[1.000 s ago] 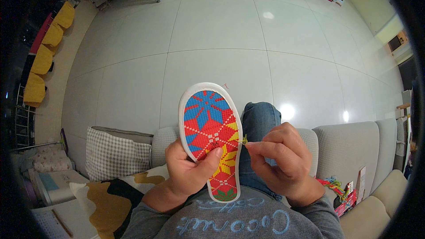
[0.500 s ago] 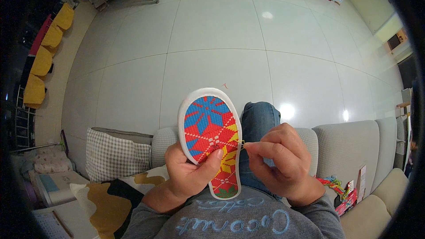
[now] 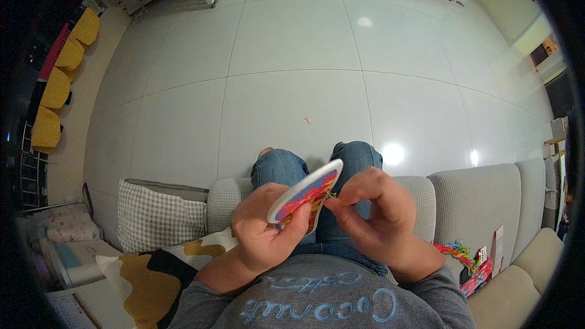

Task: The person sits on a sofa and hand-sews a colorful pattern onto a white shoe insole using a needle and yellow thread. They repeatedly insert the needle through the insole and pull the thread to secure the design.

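Note:
My left hand (image 3: 263,222) is closed round an embroidered shoe insole (image 3: 309,192) with a white rim and a red, blue and yellow stitched pattern. Its thumb presses on the patterned face. The insole is tilted over my lap, so that face shows only as a narrow slant. Right beside the insole's right edge, my right hand (image 3: 385,219) pinches a fine yellow thread (image 3: 330,195) between thumb and forefinger. Whether a needle is also in that pinch is too small to make out.
Jeans-clad knees (image 3: 356,161) lie beneath my hands. On the grey sofa (image 3: 475,198), a checked cushion (image 3: 161,213) and a patterned cushion (image 3: 146,277) sit to the left. Bundled coloured threads (image 3: 460,253) lie at right. A small red scrap (image 3: 307,120) is on the tiled floor (image 3: 292,97).
The insole has tipped from facing me almost flat to a steep slant, and its top has swung down and right. My right hand stays pinched by its edge, shifted slightly left.

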A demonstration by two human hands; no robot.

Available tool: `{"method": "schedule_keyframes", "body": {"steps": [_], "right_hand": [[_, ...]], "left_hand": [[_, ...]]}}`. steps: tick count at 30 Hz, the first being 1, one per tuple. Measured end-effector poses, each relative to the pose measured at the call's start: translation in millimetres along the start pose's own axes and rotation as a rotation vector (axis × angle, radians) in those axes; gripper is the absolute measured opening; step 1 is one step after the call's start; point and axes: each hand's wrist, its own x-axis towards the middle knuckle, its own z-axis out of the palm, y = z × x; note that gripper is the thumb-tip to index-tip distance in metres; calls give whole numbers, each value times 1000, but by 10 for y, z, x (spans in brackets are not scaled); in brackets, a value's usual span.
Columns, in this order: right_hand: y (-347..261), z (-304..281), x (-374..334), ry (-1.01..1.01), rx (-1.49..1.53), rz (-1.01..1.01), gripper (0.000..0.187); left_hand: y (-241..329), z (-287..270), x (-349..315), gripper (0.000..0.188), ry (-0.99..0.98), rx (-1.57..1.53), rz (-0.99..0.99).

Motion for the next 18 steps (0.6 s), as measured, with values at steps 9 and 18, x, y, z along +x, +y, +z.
{"method": "schedule_keyframes", "body": {"steps": [9,18], "right_hand": [[527,78,-33,17,878,435,21],[407,255,-140,-6,1426,725,17]], "left_hand": [[-29,53,44,23,25,-617,-340],[-117,85,55,27,-66,-766,-431]]}}
